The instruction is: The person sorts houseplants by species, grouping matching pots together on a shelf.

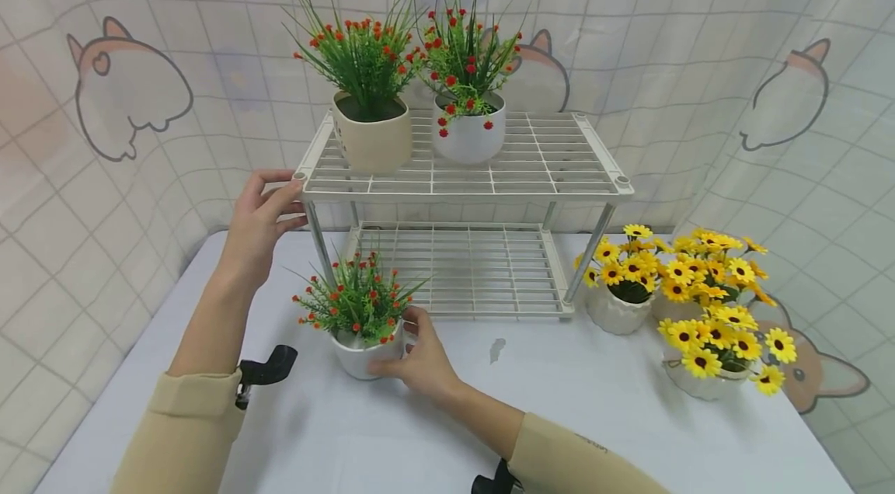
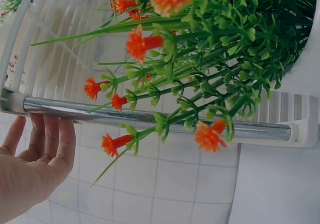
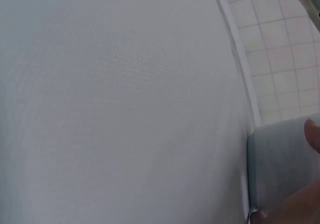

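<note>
A small white pot of green sprigs with orange flowers (image 1: 360, 350) stands on the white table (image 1: 594, 416), in front of the left leg of a white two-tier wire rack (image 1: 461, 187). My right hand (image 1: 412, 350) grips this pot from its right side, thumb at the rim and fingers low on the wall. My left hand (image 1: 269, 206) rests with relaxed fingers against the front-left corner of the rack's top shelf. In the left wrist view the same hand (image 2: 40, 154) lies beside the chrome leg (image 2: 150, 118), with the orange-flowered sprigs (image 2: 200, 59) close by.
On the top shelf stand a beige pot (image 1: 373, 138) and a white pot (image 1: 470, 135), both with red-flowered greenery. Two white pots of yellow sunflowers (image 1: 618, 307) (image 1: 706, 381) sit on the table right of the rack. The lower shelf (image 1: 475, 269) holds nothing. A checked curtain hangs behind.
</note>
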Tool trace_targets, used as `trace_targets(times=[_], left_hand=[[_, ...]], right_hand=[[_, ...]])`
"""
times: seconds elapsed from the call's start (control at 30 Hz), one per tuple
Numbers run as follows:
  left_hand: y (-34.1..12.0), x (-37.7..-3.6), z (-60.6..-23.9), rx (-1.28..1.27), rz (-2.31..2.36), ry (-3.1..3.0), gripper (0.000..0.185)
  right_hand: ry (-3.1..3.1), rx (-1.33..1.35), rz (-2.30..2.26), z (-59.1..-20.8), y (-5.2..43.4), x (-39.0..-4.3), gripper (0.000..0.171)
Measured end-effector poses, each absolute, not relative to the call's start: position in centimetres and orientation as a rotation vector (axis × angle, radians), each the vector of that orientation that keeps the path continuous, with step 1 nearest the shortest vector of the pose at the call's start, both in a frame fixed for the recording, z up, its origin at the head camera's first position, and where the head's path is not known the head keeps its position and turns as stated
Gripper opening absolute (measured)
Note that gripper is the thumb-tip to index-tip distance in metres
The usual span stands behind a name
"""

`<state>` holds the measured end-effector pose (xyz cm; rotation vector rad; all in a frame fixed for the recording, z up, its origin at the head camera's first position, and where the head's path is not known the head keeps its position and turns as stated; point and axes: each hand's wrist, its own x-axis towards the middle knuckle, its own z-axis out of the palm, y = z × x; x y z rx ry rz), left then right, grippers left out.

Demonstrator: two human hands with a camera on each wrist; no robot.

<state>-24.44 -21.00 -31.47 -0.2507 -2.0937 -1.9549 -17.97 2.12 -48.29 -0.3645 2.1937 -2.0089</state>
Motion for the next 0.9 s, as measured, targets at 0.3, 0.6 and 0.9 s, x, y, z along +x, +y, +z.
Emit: trace_targets(times=[0.3,0.6,0.9], left_hand=[[-21.1,-24.2,-31.5,-0.260,-1.931,-2.119,0.032],[-21.1,-24.3,-31.7,-0.252,-1.947,-2.104,0.030],[-21.1,-24.3,-31.5,-0.257,-1.943,-2.102,0.031]], right_hand=[[2.281,-0.407,-2.006,-49.1,0.2,-18.3,0.105],[2.403,-0.410,-1.916,-48.9,0.0,-18.4,0.111],[2.489,-0.419,-1.858,-48.7,0.6,-18.3,0.108]])
